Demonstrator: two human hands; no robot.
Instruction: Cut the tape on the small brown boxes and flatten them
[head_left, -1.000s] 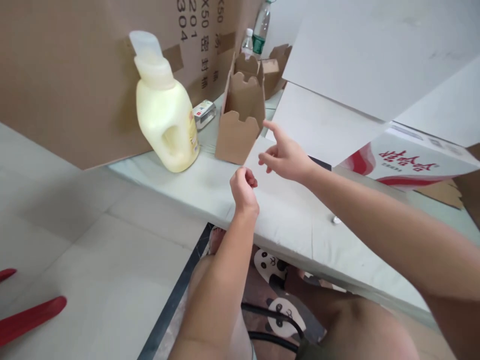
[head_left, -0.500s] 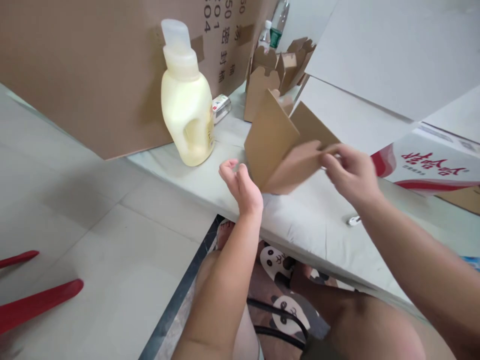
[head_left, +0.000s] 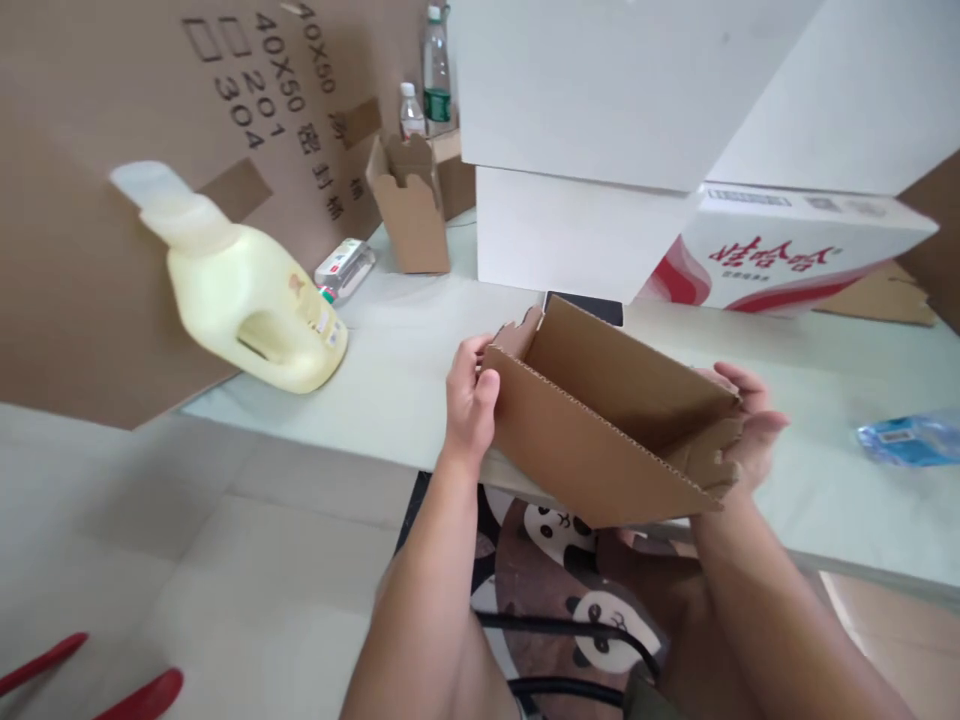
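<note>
While both hands (head_left: pixel 471 408) hold its ends, cardboard box (head_left: pixel 585 460) between them, tilted.

pale-yellow jug (head_left: pixel 232 286), white boxes (head_left: pixel 577 225), panda-print mat (head_left: pixel 536 575), dark flat object (head_left: pixel 591 308), perhaps a phone

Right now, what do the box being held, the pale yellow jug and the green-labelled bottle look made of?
Held box: corrugated cardboard, matte brown; wavy fluting shows along the cut edges.
Yellow jug: probably plastic, smooth, faintly translucent; the handle looks moulded in.
Green-labelled bottle: clear and see-through, likely thin plastic, though glass can't be ruled out from here.
</note>
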